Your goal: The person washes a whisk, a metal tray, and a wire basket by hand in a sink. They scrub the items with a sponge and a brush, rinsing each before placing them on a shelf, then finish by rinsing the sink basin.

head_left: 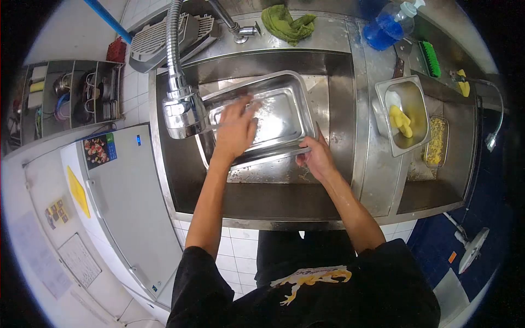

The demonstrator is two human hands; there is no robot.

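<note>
A rectangular stainless steel pan [280, 116] sits tilted a little sideways within the left sink basin [257, 199]. My right hand [318, 157] grips its near right corner, the thumb over the rim and the other fingers partly hidden beneath. Inside the pan, my left hand [237, 130] reaches over the wet bottom with its fingers stretched out and slightly blurred; no sponge or cloth shows in it. Left of that hand hangs the chrome spray faucet head [185, 116], and a thin stream of water runs from it toward the pan.
On the right, a smaller steel pan [387, 94] holds yellow pieces beside a strainer basket [436, 143]. A green cloth [288, 24], a blue liquid bottle [384, 30] and a green brush [430, 59] lie along the back. The faucet hose [173, 44] hangs over the basin's left side.
</note>
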